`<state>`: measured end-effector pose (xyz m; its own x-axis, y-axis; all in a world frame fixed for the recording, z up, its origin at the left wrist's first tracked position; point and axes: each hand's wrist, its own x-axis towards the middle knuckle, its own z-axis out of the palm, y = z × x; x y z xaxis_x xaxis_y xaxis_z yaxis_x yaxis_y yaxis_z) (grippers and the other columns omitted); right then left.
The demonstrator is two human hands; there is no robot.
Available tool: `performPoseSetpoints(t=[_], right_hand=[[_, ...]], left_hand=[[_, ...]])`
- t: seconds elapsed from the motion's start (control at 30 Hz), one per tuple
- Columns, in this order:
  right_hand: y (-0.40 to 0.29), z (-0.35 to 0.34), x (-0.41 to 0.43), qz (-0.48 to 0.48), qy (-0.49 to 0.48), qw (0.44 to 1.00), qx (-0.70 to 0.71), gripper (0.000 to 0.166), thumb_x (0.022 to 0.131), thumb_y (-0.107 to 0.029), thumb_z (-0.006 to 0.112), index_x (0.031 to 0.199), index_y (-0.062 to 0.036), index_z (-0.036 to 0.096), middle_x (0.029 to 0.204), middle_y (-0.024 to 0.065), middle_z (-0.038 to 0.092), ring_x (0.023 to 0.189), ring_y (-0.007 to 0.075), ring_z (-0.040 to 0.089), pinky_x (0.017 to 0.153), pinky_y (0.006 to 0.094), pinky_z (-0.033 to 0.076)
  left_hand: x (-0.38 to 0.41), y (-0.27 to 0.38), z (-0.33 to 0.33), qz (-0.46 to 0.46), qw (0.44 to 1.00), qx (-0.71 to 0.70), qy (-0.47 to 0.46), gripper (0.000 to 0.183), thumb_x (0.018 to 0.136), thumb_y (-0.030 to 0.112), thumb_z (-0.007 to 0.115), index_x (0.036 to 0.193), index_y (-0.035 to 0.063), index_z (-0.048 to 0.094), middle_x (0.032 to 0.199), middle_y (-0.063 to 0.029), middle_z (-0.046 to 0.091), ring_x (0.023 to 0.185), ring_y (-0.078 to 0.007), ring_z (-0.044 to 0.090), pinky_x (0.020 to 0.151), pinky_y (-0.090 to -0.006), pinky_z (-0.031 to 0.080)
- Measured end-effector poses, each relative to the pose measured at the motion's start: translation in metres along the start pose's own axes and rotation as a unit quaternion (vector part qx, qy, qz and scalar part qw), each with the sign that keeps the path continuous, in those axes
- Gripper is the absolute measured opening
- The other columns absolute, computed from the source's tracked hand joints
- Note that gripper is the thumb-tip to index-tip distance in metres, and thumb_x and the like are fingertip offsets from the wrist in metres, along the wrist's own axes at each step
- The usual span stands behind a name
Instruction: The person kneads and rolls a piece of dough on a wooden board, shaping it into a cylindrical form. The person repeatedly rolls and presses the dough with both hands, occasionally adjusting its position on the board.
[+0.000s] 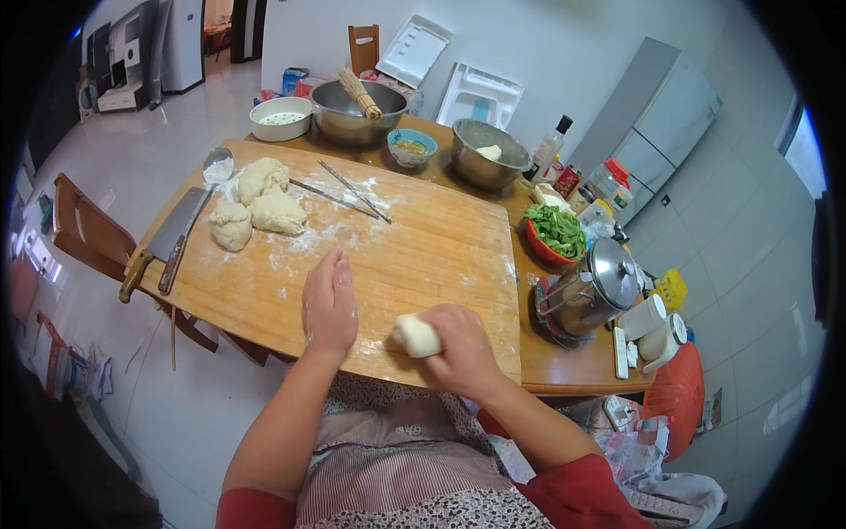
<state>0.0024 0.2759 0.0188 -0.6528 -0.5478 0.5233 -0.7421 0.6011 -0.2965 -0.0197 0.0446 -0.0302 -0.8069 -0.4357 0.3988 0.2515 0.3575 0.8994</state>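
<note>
My right hand (464, 347) is wrapped around a small piece of dough (418, 336) near the front edge of the wooden board (429, 264). To its left, my left hand (330, 301) holds nothing, its fingers straight and its thumb side up over the board. Several larger lumps of dough (277, 211) rest at the board's left, among scattered flour. Two chopsticks (353, 192) lie crossed at one end behind my hands. At the left edge are a cleaver (173, 225) and a ladle (218, 168) with flour in its bowl.
Behind the board stand a steel basin (330, 119) with a straw brush, a patterned bowl (411, 157) and another steel basin (472, 165) with dough. On the right are a red bowl (538, 248) of leafy greens, a lidded steel pot (585, 311) and a glass bottle (548, 149).
</note>
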Motion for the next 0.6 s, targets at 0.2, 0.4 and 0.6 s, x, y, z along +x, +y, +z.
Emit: performPoseSetpoints(t=[0.2, 0.4, 0.6], right_hand=[[0.037, -0.042, 0.023, 0.009, -0.107, 0.987, -0.12, 0.067, 0.086, -0.035, 0.074, 0.144, -0.0068, 0.055, 0.156, 0.0261, 0.045, 0.151, 0.0462, 0.033, 0.127, 0.0597, 0.011], [0.047, -0.016, 0.019, 0.104, -0.16, 0.978, -0.081, 0.085, 0.091, -0.055, 0.067, 0.157, -0.0079, 0.043, 0.164, 0.0268, 0.035, 0.155, 0.0475, 0.026, 0.126, 0.0593, 0.013], [0.111, 0.021, 0.099, 0.163, -0.152, 0.975, -0.012, 0.076, 0.098, -0.062, 0.054, 0.148, -0.0047, 0.052, 0.16, 0.0272, 0.041, 0.153, 0.0407, 0.035, 0.124, 0.0587, 0.021]], left_hand=[[-0.003, 0.005, -0.004, -0.009, 1.0, -0.004, -0.014, 0.049, 0.113, 0.031, 0.045, 0.139, -0.0082, 0.056, 0.13, -0.0206, 0.066, 0.123, -0.0257, 0.063, 0.109, -0.0368, 0.046], [-0.009, 0.01, -0.006, -0.006, 0.999, -0.034, -0.004, 0.046, 0.111, 0.031, 0.046, 0.134, -0.0078, 0.059, 0.127, -0.0214, 0.067, 0.121, -0.0295, 0.063, 0.107, -0.0395, 0.046], [-0.009, 0.018, -0.004, 0.024, 0.999, -0.028, 0.01, 0.043, 0.107, 0.029, 0.052, 0.127, -0.0066, 0.064, 0.117, -0.0232, 0.07, 0.114, -0.0379, 0.063, 0.101, -0.0455, 0.047]])
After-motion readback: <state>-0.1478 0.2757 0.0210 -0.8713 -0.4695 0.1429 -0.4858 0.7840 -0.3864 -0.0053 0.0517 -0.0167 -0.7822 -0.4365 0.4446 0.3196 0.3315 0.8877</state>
